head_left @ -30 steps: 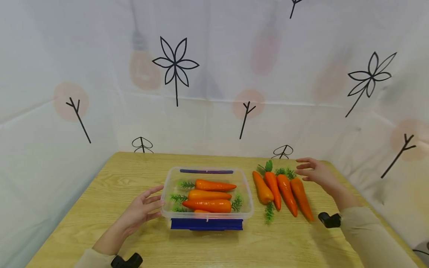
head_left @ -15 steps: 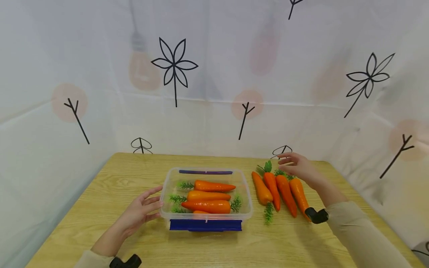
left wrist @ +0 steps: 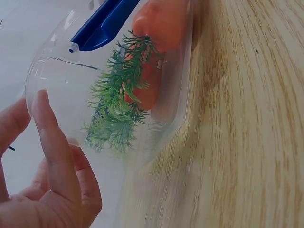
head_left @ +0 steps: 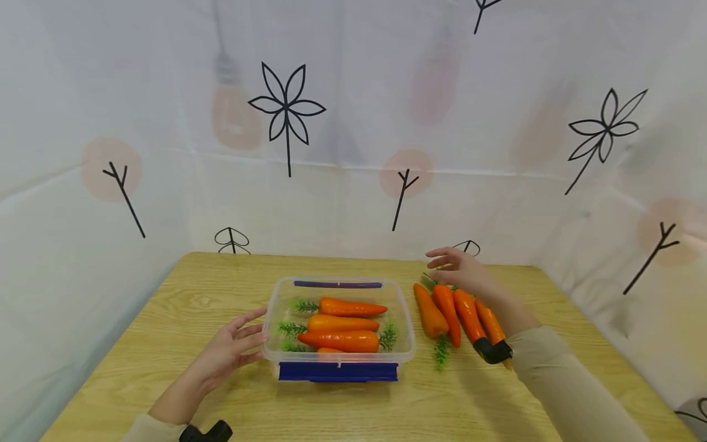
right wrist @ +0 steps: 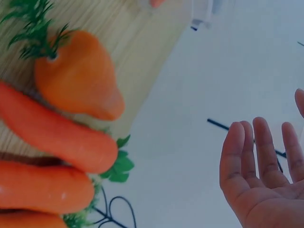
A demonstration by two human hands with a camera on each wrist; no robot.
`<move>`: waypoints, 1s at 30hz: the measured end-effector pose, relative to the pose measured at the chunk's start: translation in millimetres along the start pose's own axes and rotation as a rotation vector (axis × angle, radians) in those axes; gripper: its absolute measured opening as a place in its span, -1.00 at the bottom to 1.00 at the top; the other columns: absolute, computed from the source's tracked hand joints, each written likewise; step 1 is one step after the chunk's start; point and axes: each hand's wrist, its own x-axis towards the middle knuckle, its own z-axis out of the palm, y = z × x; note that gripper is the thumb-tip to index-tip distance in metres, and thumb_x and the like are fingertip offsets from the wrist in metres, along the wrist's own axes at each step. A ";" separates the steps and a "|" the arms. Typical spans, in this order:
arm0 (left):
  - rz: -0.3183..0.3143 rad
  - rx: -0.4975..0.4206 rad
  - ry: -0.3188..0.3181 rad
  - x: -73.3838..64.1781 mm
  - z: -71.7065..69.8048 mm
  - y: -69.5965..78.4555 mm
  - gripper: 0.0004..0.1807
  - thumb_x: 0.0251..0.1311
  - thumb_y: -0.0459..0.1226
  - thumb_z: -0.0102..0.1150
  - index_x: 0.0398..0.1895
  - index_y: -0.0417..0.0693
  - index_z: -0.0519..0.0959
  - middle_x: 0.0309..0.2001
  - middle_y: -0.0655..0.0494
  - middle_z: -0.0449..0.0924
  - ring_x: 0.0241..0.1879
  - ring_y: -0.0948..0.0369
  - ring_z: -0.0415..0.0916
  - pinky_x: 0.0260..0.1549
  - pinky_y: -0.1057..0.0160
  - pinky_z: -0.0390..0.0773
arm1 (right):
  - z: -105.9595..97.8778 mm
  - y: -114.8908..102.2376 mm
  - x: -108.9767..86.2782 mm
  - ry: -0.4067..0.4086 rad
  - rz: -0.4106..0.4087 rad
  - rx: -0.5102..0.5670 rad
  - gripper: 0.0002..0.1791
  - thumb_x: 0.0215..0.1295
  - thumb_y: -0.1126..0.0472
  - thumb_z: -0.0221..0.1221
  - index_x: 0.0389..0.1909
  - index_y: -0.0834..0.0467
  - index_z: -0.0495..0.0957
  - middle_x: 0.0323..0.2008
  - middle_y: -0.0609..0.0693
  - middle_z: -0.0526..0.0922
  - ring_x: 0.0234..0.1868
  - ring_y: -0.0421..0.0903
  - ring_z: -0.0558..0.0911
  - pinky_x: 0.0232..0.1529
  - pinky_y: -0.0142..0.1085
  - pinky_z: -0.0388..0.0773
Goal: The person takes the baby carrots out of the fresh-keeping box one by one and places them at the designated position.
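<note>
A clear plastic container (head_left: 339, 358) with blue latches (head_left: 338, 372) stands on the table, several orange carrots (head_left: 352, 307) with green tops lying inside. My left hand (head_left: 232, 350) rests relaxed fingertips against its left wall near the rim; the left wrist view shows the fingers (left wrist: 53, 142) close to the clear plastic. To the right of the container, more carrots (head_left: 430, 310) lie side by side on the wood. Over their far ends hovers my right hand (head_left: 461, 271), fingers loosely extended and holding nothing. It hides part of the leafy tops. The right wrist view shows a carrot's green leaves (right wrist: 121, 164).
The wooden table (head_left: 221, 276) backs onto a pale patterned cloth (head_left: 342, 209), which also runs along both sides. A black wrist camera (head_left: 493, 351) on the right sleeve overlaps the lower carrots in the head view.
My right hand has moved left across the tops of the loose carrots, from beyond the rightmost one to over the left ones. My left hand stays at the container.
</note>
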 end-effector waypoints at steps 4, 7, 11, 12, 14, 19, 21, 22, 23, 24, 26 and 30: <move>-0.001 0.001 -0.001 -0.1 0.3 0.0 -0.25 0.25 -0.27 0.14 0.42 -0.17 0.00 0.25 -0.30 0.19 -0.04 0.08 0.47 -0.20 0.26 0.57 | -4.4 18.4 16.9 -0.079 0.066 0.018 -0.40 0.27 0.14 0.20 0.25 0.28 0.28 0.06 0.28 0.45 -0.03 0.12 0.54 -0.09 -0.13 0.54; 0.001 0.002 0.000 -0.5 0.9 0.7 -0.24 0.25 -0.27 0.15 0.42 -0.18 0.00 0.24 -0.29 0.21 -0.04 0.08 0.48 -0.20 0.26 0.57 | 5.4 14.0 22.1 -0.046 0.069 0.019 -0.46 0.25 0.19 0.21 0.21 0.26 0.33 0.00 0.24 0.49 -0.07 0.09 0.56 -0.13 -0.15 0.56; 0.008 0.002 0.000 -0.6 1.2 0.7 -0.25 0.24 -0.27 0.15 0.41 -0.19 0.01 0.22 -0.26 0.25 -0.05 0.09 0.48 -0.21 0.27 0.57 | 14.1 7.6 29.1 -0.057 0.071 0.017 -0.50 0.25 0.25 0.20 0.19 0.25 0.35 -0.01 0.25 0.50 -0.06 0.13 0.55 -0.08 -0.12 0.55; 0.007 0.001 0.001 -0.4 1.3 0.4 -0.25 0.24 -0.28 0.15 0.41 -0.19 0.01 0.22 -0.26 0.25 -0.05 0.09 0.48 -0.22 0.27 0.57 | 16.3 7.1 30.5 -0.064 0.058 0.022 -0.51 0.25 0.26 0.19 0.19 0.27 0.35 -0.01 0.26 0.49 -0.05 0.14 0.55 -0.07 -0.12 0.54; 0.006 -0.003 0.004 -0.4 1.3 0.0 -0.25 0.24 -0.28 0.15 0.41 -0.19 0.01 0.22 -0.27 0.24 -0.06 0.09 0.48 -0.22 0.28 0.57 | 20.5 5.5 33.4 -0.074 0.041 0.032 -0.51 0.25 0.28 0.19 0.18 0.27 0.35 -0.01 0.26 0.50 -0.06 0.14 0.56 -0.07 -0.10 0.54; 0.002 -0.005 0.009 -0.5 1.5 -0.2 -0.24 0.24 -0.28 0.16 0.42 -0.19 0.01 0.24 -0.32 0.18 -0.05 0.09 0.48 -0.22 0.28 0.57 | 30.5 -1.0 41.0 -0.111 0.026 0.056 -0.53 0.24 0.29 0.20 0.17 0.22 0.38 -0.01 0.22 0.51 -0.06 0.08 0.56 -0.05 -0.05 0.52; 0.002 -0.002 0.009 -0.6 1.6 -0.1 -0.24 0.24 -0.28 0.16 0.41 -0.19 0.01 0.25 -0.32 0.18 -0.05 0.09 0.47 -0.21 0.28 0.57 | 34.5 -4.4 44.1 -0.131 0.014 0.051 -0.52 0.24 0.27 0.20 0.18 0.21 0.38 -0.01 0.21 0.51 -0.06 0.07 0.56 -0.04 -0.05 0.51; 0.002 -0.002 0.009 -0.6 1.7 0.0 -0.24 0.24 -0.28 0.16 0.41 -0.19 0.01 0.25 -0.32 0.18 -0.05 0.09 0.47 -0.21 0.27 0.56 | 36.5 -6.1 45.5 -0.143 0.007 0.052 -0.52 0.24 0.27 0.21 0.18 0.21 0.38 0.00 0.21 0.51 -0.05 0.07 0.55 -0.03 -0.06 0.51; 0.001 -0.002 0.009 -0.7 1.9 0.1 -0.24 0.24 -0.28 0.16 0.41 -0.19 0.01 0.24 -0.32 0.18 -0.05 0.09 0.47 -0.21 0.27 0.56 | 38.5 -7.7 47.0 -0.153 0.001 0.051 -0.52 0.24 0.27 0.20 0.18 0.21 0.38 0.00 0.21 0.51 -0.05 0.07 0.55 -0.04 -0.07 0.51; 0.000 -0.002 0.010 -0.8 2.0 0.3 -0.24 0.24 -0.28 0.16 0.41 -0.19 0.01 0.24 -0.31 0.19 -0.05 0.09 0.47 -0.21 0.27 0.57 | 40.3 -9.5 48.3 -0.163 -0.005 0.050 -0.52 0.24 0.27 0.20 0.18 0.22 0.38 0.00 0.22 0.51 -0.05 0.07 0.55 -0.04 -0.07 0.51; -0.003 -0.004 0.012 -1.1 2.0 0.6 -0.25 0.24 -0.28 0.16 0.41 -0.19 0.02 0.23 -0.30 0.20 -0.05 0.09 0.47 -0.21 0.27 0.57 | 43.9 -11.8 51.4 -0.183 -0.017 0.034 -0.51 0.24 0.25 0.21 0.19 0.21 0.38 0.00 0.20 0.52 -0.05 0.06 0.55 -0.04 -0.11 0.52; -0.003 -0.006 0.009 -1.7 1.6 1.3 -0.24 0.24 -0.28 0.15 0.42 -0.19 0.01 0.23 -0.29 0.20 -0.06 0.09 0.48 -0.21 0.27 0.57 | 51.2 -15.7 58.1 -0.218 -0.033 0.014 -0.51 0.24 0.25 0.21 0.19 0.19 0.38 0.00 0.18 0.53 -0.03 0.06 0.55 -0.03 -0.10 0.51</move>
